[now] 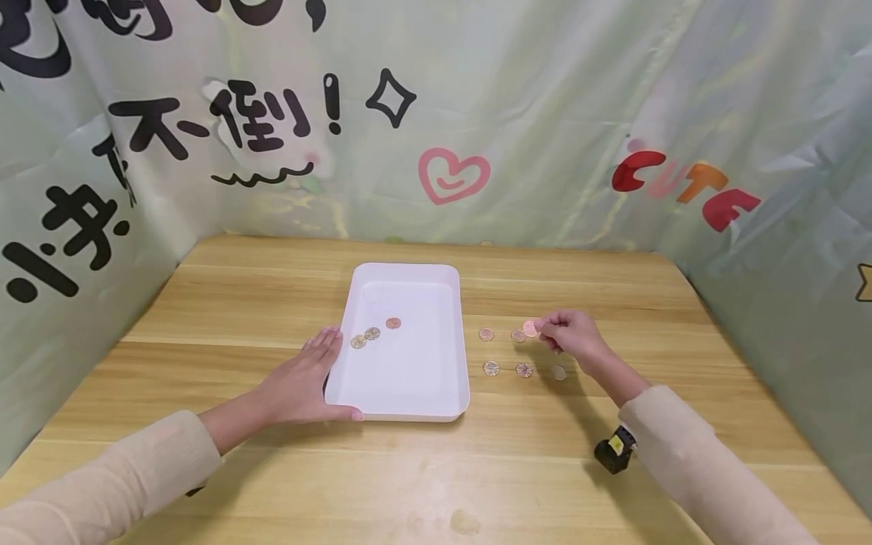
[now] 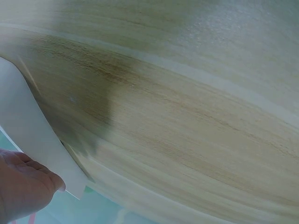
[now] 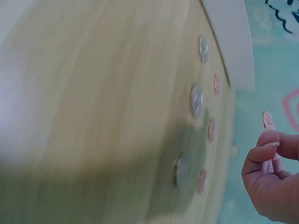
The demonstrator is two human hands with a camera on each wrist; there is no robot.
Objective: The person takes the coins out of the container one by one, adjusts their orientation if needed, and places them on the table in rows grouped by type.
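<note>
A copper-coloured coin (image 1: 531, 328) is pinched between the thumb and forefinger of my right hand (image 1: 572, 333); in the right wrist view the held coin (image 3: 267, 120) stands up off the table. Below that hand lie two rows of coins, a copper row with one coin (image 1: 486, 334) at its left end, and a silvery row with another coin (image 1: 491, 368) nearer me. My left hand (image 1: 306, 378) rests against the white tray (image 1: 409, 393), fingers along its left side and thumb at its front edge. Inside the tray are two silvery coins (image 1: 372, 333) and one copper coin (image 1: 393, 323).
Everything stands on a wooden table (image 1: 272, 484). A printed cloth (image 1: 545, 113) hangs behind it and at both sides. A small black device (image 1: 615, 450) sits at the right sleeve (image 1: 708, 462).
</note>
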